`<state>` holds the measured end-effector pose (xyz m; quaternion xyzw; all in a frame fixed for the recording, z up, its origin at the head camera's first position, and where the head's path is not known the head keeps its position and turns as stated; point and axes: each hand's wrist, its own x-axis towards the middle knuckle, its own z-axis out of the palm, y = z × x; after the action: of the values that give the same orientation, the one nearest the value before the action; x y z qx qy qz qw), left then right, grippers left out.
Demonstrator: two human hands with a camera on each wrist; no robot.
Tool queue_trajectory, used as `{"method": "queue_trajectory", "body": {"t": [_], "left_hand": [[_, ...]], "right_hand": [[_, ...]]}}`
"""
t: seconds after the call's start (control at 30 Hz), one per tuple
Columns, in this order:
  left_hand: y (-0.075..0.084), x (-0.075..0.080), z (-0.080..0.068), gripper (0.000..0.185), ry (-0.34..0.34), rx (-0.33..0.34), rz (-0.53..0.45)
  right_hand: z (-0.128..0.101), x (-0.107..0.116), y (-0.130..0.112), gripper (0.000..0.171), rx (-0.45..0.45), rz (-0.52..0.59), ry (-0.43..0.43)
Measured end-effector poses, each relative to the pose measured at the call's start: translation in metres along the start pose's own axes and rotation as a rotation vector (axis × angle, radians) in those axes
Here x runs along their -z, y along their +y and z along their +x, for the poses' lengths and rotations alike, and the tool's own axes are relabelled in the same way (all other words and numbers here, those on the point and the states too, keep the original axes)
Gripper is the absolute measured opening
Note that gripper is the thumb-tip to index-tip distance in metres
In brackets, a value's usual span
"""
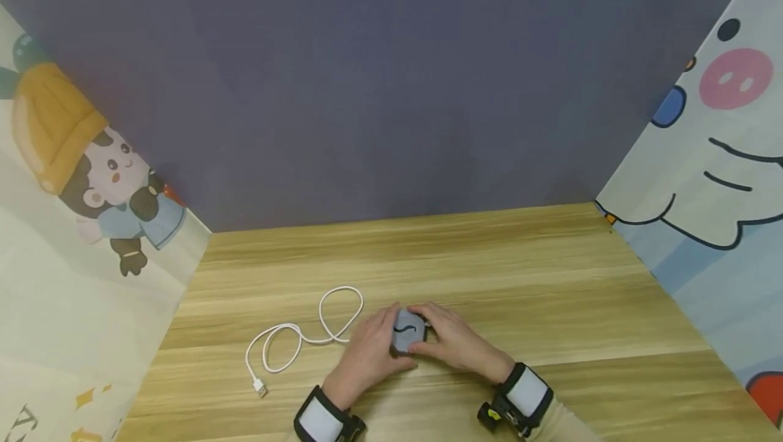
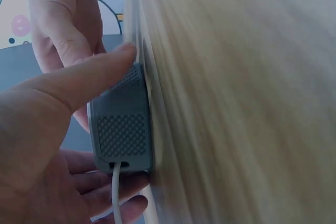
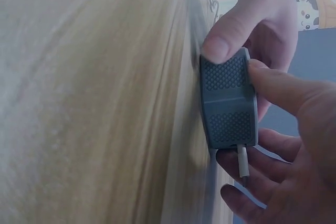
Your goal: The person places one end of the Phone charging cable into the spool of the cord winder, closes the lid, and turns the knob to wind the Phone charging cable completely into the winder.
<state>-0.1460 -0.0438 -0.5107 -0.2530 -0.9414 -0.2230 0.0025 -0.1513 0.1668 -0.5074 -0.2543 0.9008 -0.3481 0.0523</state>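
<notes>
Between my two hands, on the wooden table, is a small grey six-sided cable winder with a dark wavy mark on top. Its side walls carry a bumpy diamond texture. My left hand grips it from the left, thumb along the near side and fingers round the far side. My right hand holds the right side between thumb and fingers. A white USB cable leaves the left side through a slot, while a short white plug end sticks out on the right.
The cable lies in loose loops left of my hands, ending in a USB plug. A wooden tabletop meets a dark grey panel at the back. Cartoon-printed panels stand at both sides.
</notes>
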Motion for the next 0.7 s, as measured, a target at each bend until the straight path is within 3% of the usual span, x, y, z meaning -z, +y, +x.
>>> {"method": "queue_trajectory", "body": {"t": [0.27, 0.4, 0.7], "left_hand": [[0.002, -0.005, 0.003, 0.088, 0.088, -0.037, 0.07], [0.002, -0.005, 0.004, 0.082, 0.097, -0.044, 0.079], [0.002, 0.007, 0.008, 0.081, 0.086, -0.019, -0.041]], "right_hand": [[0.001, 0.001, -0.002, 0.066, -0.021, 0.028, -0.019], [0.001, 0.002, -0.001, 0.065, -0.007, 0.027, -0.017], [0.001, 0.012, 0.002, 0.067, 0.053, 0.116, -0.007]]}}
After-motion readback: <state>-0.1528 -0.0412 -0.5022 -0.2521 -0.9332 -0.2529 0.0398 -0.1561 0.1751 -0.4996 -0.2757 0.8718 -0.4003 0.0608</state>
